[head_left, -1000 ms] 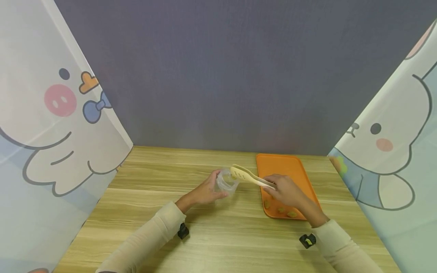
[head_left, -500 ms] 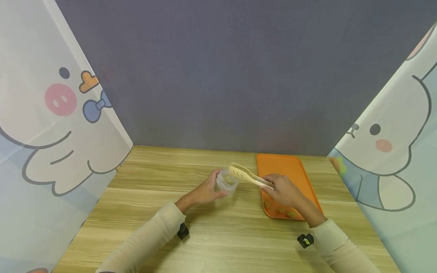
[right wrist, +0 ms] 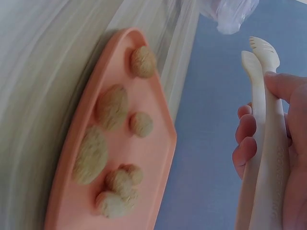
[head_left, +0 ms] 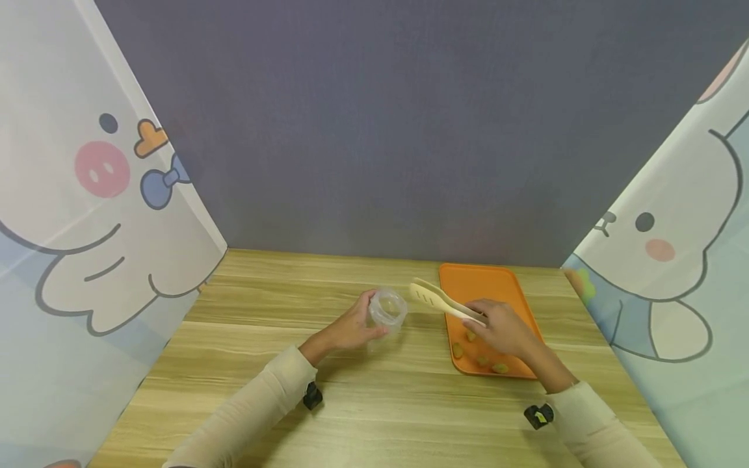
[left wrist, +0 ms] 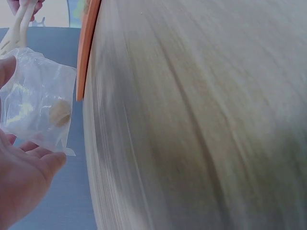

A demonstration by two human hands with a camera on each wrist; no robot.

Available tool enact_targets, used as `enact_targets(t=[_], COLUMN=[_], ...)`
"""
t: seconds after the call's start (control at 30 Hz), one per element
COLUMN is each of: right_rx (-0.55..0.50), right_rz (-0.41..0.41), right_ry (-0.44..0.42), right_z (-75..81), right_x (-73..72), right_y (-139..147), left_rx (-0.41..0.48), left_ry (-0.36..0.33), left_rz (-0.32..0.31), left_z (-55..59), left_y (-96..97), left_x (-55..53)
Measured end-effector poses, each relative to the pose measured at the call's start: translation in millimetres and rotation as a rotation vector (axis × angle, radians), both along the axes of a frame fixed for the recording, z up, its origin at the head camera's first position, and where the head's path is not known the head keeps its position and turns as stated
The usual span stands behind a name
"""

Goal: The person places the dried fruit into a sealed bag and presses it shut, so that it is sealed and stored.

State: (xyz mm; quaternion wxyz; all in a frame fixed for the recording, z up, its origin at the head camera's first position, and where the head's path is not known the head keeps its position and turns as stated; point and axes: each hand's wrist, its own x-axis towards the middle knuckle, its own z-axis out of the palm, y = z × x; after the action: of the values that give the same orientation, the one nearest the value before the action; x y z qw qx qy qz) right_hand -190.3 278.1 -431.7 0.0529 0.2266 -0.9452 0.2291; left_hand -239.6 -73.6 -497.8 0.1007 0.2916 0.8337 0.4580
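Observation:
My left hand [head_left: 351,328] holds a clear plastic bag [left wrist: 33,91] with its round mouth facing up, over the middle of the table. Through the bag's side a single tan, rounded lump [left wrist: 60,113] shows near the bottom. In my right hand [head_left: 502,330] is a pair of cream tongs [head_left: 447,305] with slotted heads, pointing left toward the bag. The tong tips stand a little apart with nothing between them, just to the right of the bag's mouth. Below the right hand, several rough tan lumps [right wrist: 112,108] lie on an orange tray [head_left: 480,283].
Under everything lies a wood-grain table [head_left: 263,305]. A grey panel [head_left: 374,130] rises at its back edge, and printed cartoon sheets [head_left: 673,260] stand on both sides. Small black devices [head_left: 538,416] sit on both wrists.
The tongs have moved right, from over the bag's mouth to beside it, along with the right hand. Another lump now shows on the tray. My left hand and the bag have hardly moved.

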Motion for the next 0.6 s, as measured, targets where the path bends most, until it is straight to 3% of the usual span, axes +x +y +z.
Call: enact_targets(t=[0.2, 0.6], right_rx=[0.018, 0.013], right_rz=[-0.007, -0.042], right_ry=[0.038, 0.004], right_z=[-7.4, -18.0], right_x=[3.2, 9.0], right_y=[12.6, 39.1], left_rx=[0.0, -0.004], left_ry=[0.014, 0.019], left_rz=[-0.007, -0.006], left_z=[0.8, 3.9], left_y=[0.4, 0.1], left_x=[-0.6, 0.0])
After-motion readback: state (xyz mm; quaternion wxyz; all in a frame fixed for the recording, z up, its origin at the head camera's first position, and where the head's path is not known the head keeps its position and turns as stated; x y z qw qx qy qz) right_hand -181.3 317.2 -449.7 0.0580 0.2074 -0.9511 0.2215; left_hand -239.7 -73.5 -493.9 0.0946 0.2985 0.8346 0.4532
